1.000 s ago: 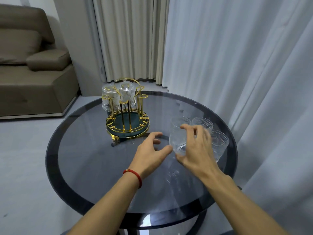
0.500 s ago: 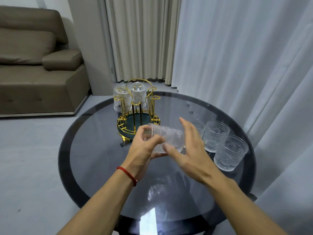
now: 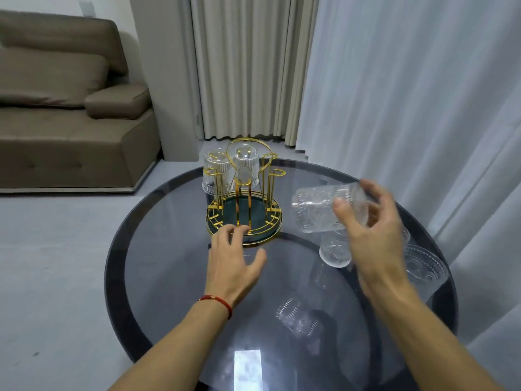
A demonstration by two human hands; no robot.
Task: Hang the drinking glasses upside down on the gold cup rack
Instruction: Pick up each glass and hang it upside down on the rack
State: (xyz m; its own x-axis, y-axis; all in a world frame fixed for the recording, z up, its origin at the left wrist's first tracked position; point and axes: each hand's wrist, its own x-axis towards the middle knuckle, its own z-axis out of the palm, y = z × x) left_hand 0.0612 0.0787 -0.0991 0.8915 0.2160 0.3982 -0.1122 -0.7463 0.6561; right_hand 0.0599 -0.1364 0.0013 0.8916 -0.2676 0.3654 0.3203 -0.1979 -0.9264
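The gold cup rack [image 3: 244, 218] with a dark green base stands at the far middle of the round glass table [image 3: 180, 277]. Two ribbed glasses [image 3: 245, 165] hang upside down on its back pegs. My right hand [image 3: 372, 235] grips a clear patterned glass [image 3: 315, 213], tipped on its side in the air to the right of the rack. My left hand [image 3: 234, 258] hovers with fingers spread just in front of the rack's base, holding nothing. Below the held glass stands another glass [image 3: 335, 249], and one more glass [image 3: 425, 269] sits at the right edge.
White sheer curtains [image 3: 408, 94] hang close behind and to the right of the table. A brown sofa [image 3: 64, 117] stands at the far left on the grey floor. A red string bracelet [image 3: 217, 301] circles my left wrist.
The glass went from both hands to my right hand alone and moved right and up, lying on its side. My left hand let go and moved toward the rack's base.
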